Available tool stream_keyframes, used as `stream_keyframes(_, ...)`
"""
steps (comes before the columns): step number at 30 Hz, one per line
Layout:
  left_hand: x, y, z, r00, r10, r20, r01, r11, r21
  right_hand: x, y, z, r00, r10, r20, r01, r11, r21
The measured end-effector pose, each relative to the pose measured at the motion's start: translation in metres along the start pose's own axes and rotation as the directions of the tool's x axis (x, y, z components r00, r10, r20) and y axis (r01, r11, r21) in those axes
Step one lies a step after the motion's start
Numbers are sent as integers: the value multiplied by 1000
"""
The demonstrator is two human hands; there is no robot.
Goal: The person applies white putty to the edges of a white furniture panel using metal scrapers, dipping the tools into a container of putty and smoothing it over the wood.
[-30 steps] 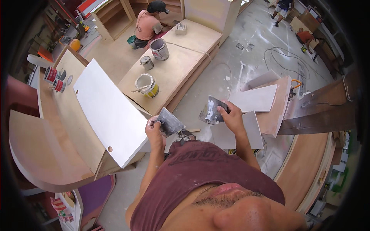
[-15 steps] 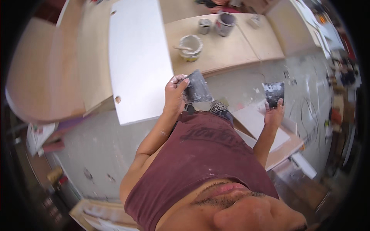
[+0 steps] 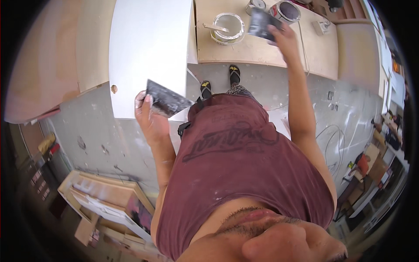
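Observation:
My left hand is closed on a dark, putty-smeared spreader, its flat blade tilted beside the near end of a white panel. White residue covers the fingers. Further forward and to the right, my right hand grips a second dark spreader, the blade held just right of an open tub. Pale paste shows inside the tub, and a flat stick lies across its rim.
A pale wooden worktop carries the tub, a small can, a larger can and a small pale block. Wooden frames lean at lower left. A cable loops over the grey floor on the right.
My right hand has gone from low on the right up over the worktop, close to the tub. The left hand has shifted left with its spreader. The view has turned.

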State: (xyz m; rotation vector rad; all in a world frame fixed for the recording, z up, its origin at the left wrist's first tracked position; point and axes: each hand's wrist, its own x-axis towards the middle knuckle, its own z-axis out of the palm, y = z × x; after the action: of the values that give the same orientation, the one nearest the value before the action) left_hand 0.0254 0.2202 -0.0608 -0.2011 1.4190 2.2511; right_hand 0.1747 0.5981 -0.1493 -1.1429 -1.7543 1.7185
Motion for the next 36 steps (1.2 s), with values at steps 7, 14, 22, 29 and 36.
stream_keyframes(7,-56,-20,47,928,59,-368,-50,998,34,145,89,92,936,18,350,296,497,-816)
stream_keyframes(14,-112,-58,54,851,56,-522,-56,998,16,196,186,137,820,168,548,502,251,-828)
stream_keyframes(22,-134,-74,61,777,88,-623,-83,996,37,206,214,154,787,200,584,555,187,-811)
stream_keyframes(29,-135,-76,67,765,94,-637,-79,996,52,221,214,147,790,174,588,535,274,-799)
stream_keyframes(36,-100,-77,78,855,3,-518,-16,1000,-19,186,126,85,856,56,514,447,422,-789)
